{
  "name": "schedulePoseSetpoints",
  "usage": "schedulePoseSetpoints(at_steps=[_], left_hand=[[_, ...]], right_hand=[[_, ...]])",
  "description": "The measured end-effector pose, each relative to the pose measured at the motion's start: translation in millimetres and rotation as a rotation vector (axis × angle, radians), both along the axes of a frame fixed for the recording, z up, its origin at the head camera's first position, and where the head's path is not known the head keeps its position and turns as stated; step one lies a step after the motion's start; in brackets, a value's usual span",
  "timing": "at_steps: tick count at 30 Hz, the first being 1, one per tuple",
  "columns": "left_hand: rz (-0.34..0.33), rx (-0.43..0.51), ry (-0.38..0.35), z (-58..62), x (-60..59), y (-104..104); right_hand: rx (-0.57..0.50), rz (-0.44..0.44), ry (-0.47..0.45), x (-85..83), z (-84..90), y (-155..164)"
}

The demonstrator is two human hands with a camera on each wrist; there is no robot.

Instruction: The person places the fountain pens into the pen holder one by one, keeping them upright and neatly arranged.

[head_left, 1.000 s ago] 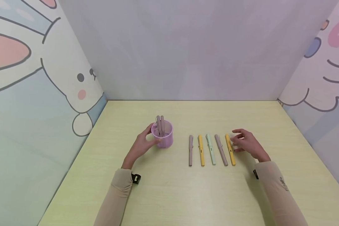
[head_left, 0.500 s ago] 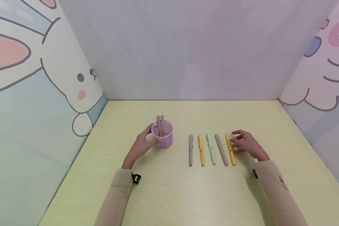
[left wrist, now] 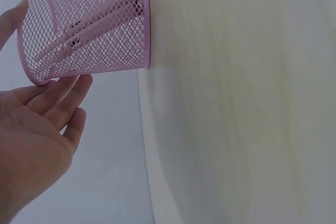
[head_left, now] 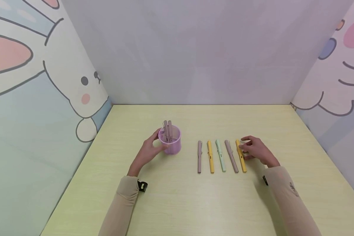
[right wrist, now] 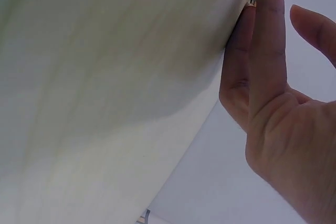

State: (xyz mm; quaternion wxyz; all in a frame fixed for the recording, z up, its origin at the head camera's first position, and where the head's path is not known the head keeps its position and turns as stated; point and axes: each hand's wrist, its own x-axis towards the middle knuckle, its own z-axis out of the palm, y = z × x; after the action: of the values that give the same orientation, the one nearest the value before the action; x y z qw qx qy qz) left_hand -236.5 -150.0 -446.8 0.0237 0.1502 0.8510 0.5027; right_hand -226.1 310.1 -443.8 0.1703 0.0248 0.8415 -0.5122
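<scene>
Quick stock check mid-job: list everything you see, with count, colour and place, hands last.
Mesh cup: one, pink, on the table left of centre, upright.
Pens in the cup: two as far as the head view shows, taupe, standing inside, leaning.
Taupe pens: two, lying flat in the row, first and fourth from the left.
Yellow pens: two, second and fifth in the row.
Mint pen: one, middle of the row.
Table: one, pale yellow-green.
Walls: cartoon panels left and right, plain grey behind.
Left hand: fingers straight, touching the cup's side.
Right hand: fingertips at the rightmost yellow pen; whether the grip has closed is unclear.
</scene>
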Motion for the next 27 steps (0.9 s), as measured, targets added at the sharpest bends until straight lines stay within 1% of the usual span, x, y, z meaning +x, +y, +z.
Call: schedulePoseSetpoints(at_steps=[10, 19, 27], left_hand=[[0.001, 0.002, -0.003, 2.4, 1.3, 0.8], [-0.003, 0.007, 0.003, 2.4, 0.9, 0.6], [0.0, 0.005, 0.0, 1.0, 1.1, 0.0]], right_hand=[[0.03, 0.005, -0.002, -1.3, -0.1, -3.4], [0.108, -0.006, -0.02, -3.1, 0.2, -6.6], [0.093, -0.009, -0.014, -3.7, -2.2, -7.0]])
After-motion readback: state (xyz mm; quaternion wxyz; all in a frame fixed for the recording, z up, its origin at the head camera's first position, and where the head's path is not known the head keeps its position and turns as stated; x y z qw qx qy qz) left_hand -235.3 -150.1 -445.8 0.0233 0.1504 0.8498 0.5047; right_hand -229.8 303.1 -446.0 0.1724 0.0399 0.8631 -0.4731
